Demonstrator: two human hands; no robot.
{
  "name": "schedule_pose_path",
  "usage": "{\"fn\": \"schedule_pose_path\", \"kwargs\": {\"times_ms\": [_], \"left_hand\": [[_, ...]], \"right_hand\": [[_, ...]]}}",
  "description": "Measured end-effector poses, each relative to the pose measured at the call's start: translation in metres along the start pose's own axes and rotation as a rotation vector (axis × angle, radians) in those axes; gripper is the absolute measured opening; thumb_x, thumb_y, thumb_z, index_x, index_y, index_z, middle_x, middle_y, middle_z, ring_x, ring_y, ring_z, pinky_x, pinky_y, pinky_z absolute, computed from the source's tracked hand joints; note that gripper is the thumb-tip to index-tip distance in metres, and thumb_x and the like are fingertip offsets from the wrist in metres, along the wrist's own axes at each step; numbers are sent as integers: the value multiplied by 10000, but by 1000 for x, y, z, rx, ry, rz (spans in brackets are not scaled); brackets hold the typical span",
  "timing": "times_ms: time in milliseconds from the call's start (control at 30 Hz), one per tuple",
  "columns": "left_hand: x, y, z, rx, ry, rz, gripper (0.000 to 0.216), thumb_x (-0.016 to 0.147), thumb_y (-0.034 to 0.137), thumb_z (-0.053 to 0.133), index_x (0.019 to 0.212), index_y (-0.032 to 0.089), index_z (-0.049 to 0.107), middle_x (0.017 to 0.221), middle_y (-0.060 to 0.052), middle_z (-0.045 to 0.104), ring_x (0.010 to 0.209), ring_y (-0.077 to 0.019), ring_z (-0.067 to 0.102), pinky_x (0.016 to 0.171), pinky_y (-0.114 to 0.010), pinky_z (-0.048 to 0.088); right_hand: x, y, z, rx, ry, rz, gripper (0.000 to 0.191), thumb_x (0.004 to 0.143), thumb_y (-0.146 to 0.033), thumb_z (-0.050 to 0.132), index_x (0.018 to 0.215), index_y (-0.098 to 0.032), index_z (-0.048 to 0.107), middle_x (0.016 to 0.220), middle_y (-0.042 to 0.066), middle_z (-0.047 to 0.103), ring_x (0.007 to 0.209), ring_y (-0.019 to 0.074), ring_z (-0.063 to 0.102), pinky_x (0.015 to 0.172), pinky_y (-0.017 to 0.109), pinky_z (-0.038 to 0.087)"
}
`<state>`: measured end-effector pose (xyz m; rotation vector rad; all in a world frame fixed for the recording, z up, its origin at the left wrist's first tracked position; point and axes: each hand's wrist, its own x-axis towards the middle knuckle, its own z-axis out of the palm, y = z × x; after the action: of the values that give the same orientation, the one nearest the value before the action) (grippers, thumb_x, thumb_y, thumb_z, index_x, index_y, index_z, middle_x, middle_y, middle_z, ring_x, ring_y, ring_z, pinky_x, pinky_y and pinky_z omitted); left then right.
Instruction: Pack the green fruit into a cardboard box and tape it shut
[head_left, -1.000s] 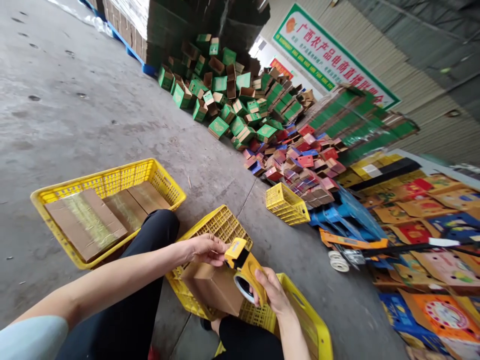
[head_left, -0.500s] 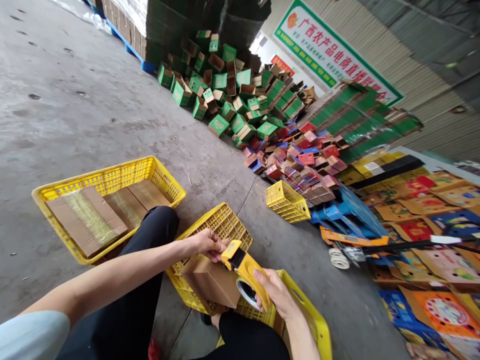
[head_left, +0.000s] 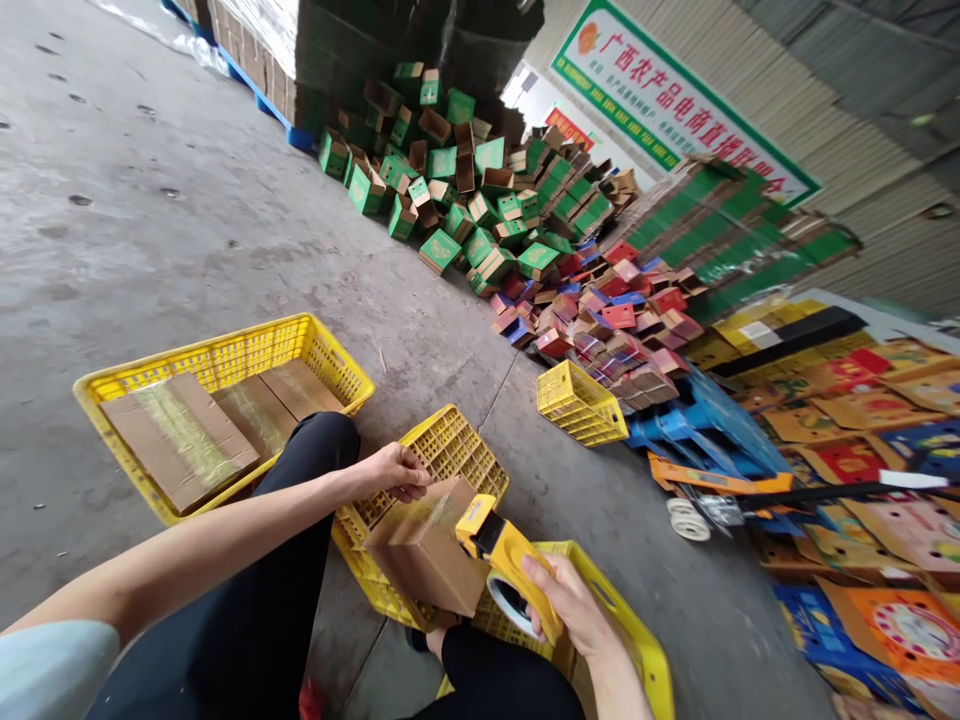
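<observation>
My right hand (head_left: 566, 600) grips a yellow tape dispenser (head_left: 514, 565) with a roll of tape in it, its head pointing up and left. My left hand (head_left: 401, 472) is closed in a pinch to the left of the dispenser's head, above the box; whatever its fingertips hold is too small to make out. Below both hands a brown cardboard box (head_left: 431, 555) rests tilted on an upturned yellow crate (head_left: 450, 445). A faint glossy band shows on its upper face. Another yellow crate (head_left: 652, 655) is partly hidden under my right forearm.
On the left a yellow basket (head_left: 225, 352) holds taped brown boxes (head_left: 180, 440). Further off lie heaps of green boxes (head_left: 442, 250) and red and blue boxes (head_left: 619, 315). A small yellow crate (head_left: 581, 402), a pallet jack (head_left: 720, 480) and stacked printed cartons (head_left: 892, 520) stand to the right.
My left hand has moved left, away from the dispenser's head, still pinched. The dispenser in my right hand has shifted slightly right and down, uncovering more of the box top.
</observation>
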<state>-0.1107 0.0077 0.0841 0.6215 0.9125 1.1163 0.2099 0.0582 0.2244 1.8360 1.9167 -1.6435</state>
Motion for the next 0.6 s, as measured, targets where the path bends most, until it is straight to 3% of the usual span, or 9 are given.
{"fn": "schedule_pose_path", "kwargs": {"times_ms": [367, 600], "left_hand": [[12, -33, 7, 43, 58, -15, 613, 492, 673, 951, 671, 160, 666, 640, -3, 663, 624, -142, 618, 611, -260, 494], [10, -46, 24, 141, 53, 1, 562, 602, 645, 915, 800, 155, 721, 750, -27, 707, 738, -185, 673, 646, -257, 511]], "right_hand": [[3, -4, 1, -38, -18, 13, 581, 797, -754, 760, 902, -211, 583, 475, -26, 608, 421, 131, 562, 429, 209, 459], [9, 6, -2, -29, -43, 23, 587, 836, -767, 715, 932, -194, 634, 520, -2, 632, 431, 139, 574, 432, 231, 459]]}}
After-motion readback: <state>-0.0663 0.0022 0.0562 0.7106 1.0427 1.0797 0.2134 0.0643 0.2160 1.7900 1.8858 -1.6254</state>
